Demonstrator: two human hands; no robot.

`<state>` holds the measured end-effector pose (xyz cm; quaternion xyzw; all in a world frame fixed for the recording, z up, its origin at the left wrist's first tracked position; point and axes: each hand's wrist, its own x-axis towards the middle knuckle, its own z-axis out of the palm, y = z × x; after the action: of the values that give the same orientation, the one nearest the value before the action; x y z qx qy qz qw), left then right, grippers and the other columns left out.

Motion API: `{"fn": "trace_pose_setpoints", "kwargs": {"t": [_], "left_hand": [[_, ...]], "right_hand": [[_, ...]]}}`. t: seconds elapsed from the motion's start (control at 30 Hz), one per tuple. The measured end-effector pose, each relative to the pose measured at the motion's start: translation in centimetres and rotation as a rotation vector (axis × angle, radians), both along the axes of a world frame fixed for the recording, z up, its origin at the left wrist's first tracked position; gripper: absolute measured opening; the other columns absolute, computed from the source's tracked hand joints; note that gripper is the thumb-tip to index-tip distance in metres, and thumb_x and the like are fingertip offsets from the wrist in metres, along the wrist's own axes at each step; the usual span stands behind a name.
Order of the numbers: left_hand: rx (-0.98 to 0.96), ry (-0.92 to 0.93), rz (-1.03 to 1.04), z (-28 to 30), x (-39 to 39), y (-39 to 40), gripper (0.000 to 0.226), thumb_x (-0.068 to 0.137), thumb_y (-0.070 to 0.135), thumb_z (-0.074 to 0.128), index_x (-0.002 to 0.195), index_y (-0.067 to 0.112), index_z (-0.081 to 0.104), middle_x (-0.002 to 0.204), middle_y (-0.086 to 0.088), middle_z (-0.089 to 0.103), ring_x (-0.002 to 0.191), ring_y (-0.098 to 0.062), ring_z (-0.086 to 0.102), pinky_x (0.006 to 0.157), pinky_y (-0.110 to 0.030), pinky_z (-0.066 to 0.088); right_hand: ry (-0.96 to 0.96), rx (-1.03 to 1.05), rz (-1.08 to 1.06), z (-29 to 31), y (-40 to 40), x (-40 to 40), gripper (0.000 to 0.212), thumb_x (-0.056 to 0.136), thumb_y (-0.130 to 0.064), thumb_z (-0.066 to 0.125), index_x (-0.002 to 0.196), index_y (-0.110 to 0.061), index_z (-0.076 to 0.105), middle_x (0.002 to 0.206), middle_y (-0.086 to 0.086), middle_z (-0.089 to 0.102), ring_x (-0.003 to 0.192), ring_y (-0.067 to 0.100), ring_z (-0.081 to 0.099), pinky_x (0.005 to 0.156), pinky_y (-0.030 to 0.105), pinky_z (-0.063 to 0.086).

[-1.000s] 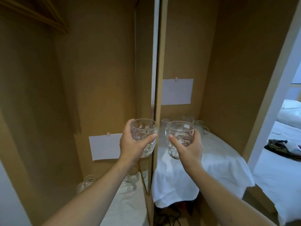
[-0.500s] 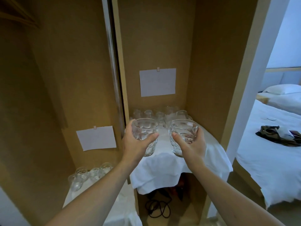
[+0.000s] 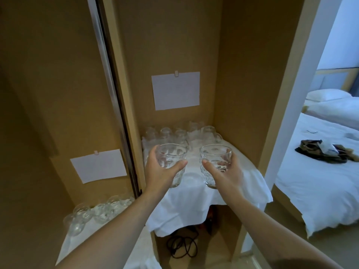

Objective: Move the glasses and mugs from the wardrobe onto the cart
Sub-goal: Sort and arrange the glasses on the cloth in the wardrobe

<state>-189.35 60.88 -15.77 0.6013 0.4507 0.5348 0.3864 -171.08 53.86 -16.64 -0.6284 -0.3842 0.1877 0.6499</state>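
- Nearest me, both forearms reach in from the bottom edge toward the white cloth (image 3: 194,206) that covers the wardrobe shelf; I take that cloth as my landmark.
- My left hand (image 3: 159,172) holds the left glass (image 3: 172,162) above the cloth's front half, thumb across the near side and fingers curled round the far side.
- My right hand (image 3: 226,174) grips the right glass (image 3: 215,162) the same way, just beside the left one, the two apart.
- Below the cloth's hanging edge lies a black cable (image 3: 181,247), partly hidden.
- Left of the cloth, a mirror panel repeats glasses and a paper; the reflected glasses (image 3: 97,212) blur together.
- At the cloth's back edge stand more glasses and mugs (image 3: 184,134); I cannot count them.
- Above them a blank white sheet (image 3: 175,91) is clipped to the back wall; I read no writing.
- Right of the cloth, past the wardrobe side, a bed (image 3: 320,171) carries a dark bundle I cannot identify.
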Motion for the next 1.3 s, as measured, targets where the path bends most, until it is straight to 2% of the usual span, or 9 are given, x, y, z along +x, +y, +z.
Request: {"fn": "trace_pose_setpoints", "kwargs": {"t": [0.2, 0.33, 0.5, 0.63, 0.77, 0.9, 1.0, 1.13, 1.3], "left_hand": [[-0.031, 0.014, 0.042, -1.7, 1.2, 5.1, 0.11, 0.056, 0.057, 0.094, 0.147, 0.033, 0.037, 0.139, 0.009, 0.055, 0.127, -0.014, 0.053, 0.105, -0.038, 0.047], [-0.058, 0.032, 0.052, -3.0, 1.4, 8.0, 0.113, 0.05, 0.063, 0.091, 0.145, 0.033, 0.037, 0.14, 0.008, 0.054, 0.128, -0.015, 0.052, 0.106, -0.044, 0.047], [-0.086, 0.042, 0.045, -5.1, 1.1, 11.2, 0.108, 0.05, 0.052, 0.097, 0.141, 0.028, 0.043, 0.134, 0.004, 0.057, 0.123, -0.018, 0.056, 0.104, -0.045, 0.049], [-0.118, 0.049, 0.061, -7.0, 0.9, 12.6, 0.105, 0.054, 0.044, 0.099, 0.141, 0.03, 0.042, 0.133, 0.005, 0.054, 0.12, -0.015, 0.055, 0.099, -0.033, 0.049], [-0.152, 0.057, 0.094, -8.3, 1.1, 13.9, 0.104, 0.054, 0.048, 0.098, 0.14, 0.033, 0.041, 0.124, 0.014, 0.054, 0.112, -0.009, 0.053, 0.092, -0.021, 0.043], [-0.162, 0.055, 0.122, -9.4, 1.7, 15.1, 0.098, 0.053, 0.047, 0.099, 0.131, 0.04, 0.041, 0.116, 0.028, 0.055, 0.11, 0.0, 0.054, 0.086, -0.007, 0.039], [-0.172, 0.047, 0.154, -10.3, 2.5, 15.9, 0.097, 0.055, 0.044, 0.099, 0.133, 0.034, 0.042, 0.124, 0.017, 0.057, 0.117, -0.006, 0.055, 0.091, -0.012, 0.041], [-0.212, 0.036, 0.195, -11.9, 3.6, 15.8, 0.108, 0.059, 0.042, 0.097, 0.147, 0.021, 0.038, 0.138, 0.005, 0.053, 0.127, -0.012, 0.051, 0.096, -0.012, 0.04], [-0.217, 0.006, 0.278, -13.2, 4.4, 15.7, 0.108, 0.057, 0.042, 0.098, 0.146, 0.025, 0.038, 0.134, 0.008, 0.056, 0.124, -0.01, 0.055, 0.101, -0.025, 0.047]], "right_hand": [[-0.032, -0.045, -0.036, -1.0, 4.6, 1.0, 0.09, 0.057, -0.064, 0.088, 0.133, -0.036, 0.048, 0.122, -0.017, 0.057, 0.116, 0.012, 0.058, 0.085, 0.048, 0.06], [-0.092, -0.075, -0.041, -2.0, 7.9, 1.4, 0.085, 0.056, -0.065, 0.088, 0.126, -0.041, 0.046, 0.115, -0.024, 0.056, 0.111, 0.008, 0.057, 0.084, 0.025, 0.049], [-0.107, -0.168, -0.043, -4.0, 11.1, 1.3, 0.107, 0.055, -0.065, 0.088, 0.143, -0.03, 0.038, 0.137, -0.005, 0.053, 0.125, 0.019, 0.054, 0.104, 0.045, 0.049], [-0.144, -0.206, -0.016, -5.6, 12.8, 1.2, 0.106, 0.058, -0.055, 0.092, 0.145, -0.024, 0.04, 0.139, -0.003, 0.052, 0.128, 0.02, 0.052, 0.107, 0.045, 0.047], [-0.111, -0.208, 0.032, -7.0, 14.6, 1.6, 0.095, 0.054, -0.048, 0.096, 0.132, -0.026, 0.046, 0.12, -0.01, 0.056, 0.113, 0.015, 0.057, 0.092, 0.03, 0.049], [-0.194, -0.253, 0.065, -8.0, 16.8, 3.0, 0.099, 0.049, -0.048, 0.098, 0.129, -0.019, 0.047, 0.113, -0.009, 0.054, 0.105, 0.014, 0.055, 0.09, 0.029, 0.049], [-0.184, -0.256, 0.107, -8.8, 18.6, 4.1, 0.099, 0.049, -0.045, 0.099, 0.128, -0.019, 0.045, 0.116, -0.005, 0.056, 0.105, 0.015, 0.056, 0.086, 0.025, 0.05], [-0.159, -0.258, 0.182, -9.4, 20.5, 5.4, 0.098, 0.05, -0.04, 0.1, 0.128, -0.023, 0.043, 0.108, -0.014, 0.053, 0.094, 0.006, 0.055, 0.062, -0.002, 0.039], [-0.109, -0.243, 0.227, -10.9, 22.1, 6.6, 0.095, 0.05, -0.035, 0.101, 0.126, -0.021, 0.045, 0.105, -0.014, 0.054, 0.09, 0.004, 0.055, 0.064, -0.007, 0.036]]}}
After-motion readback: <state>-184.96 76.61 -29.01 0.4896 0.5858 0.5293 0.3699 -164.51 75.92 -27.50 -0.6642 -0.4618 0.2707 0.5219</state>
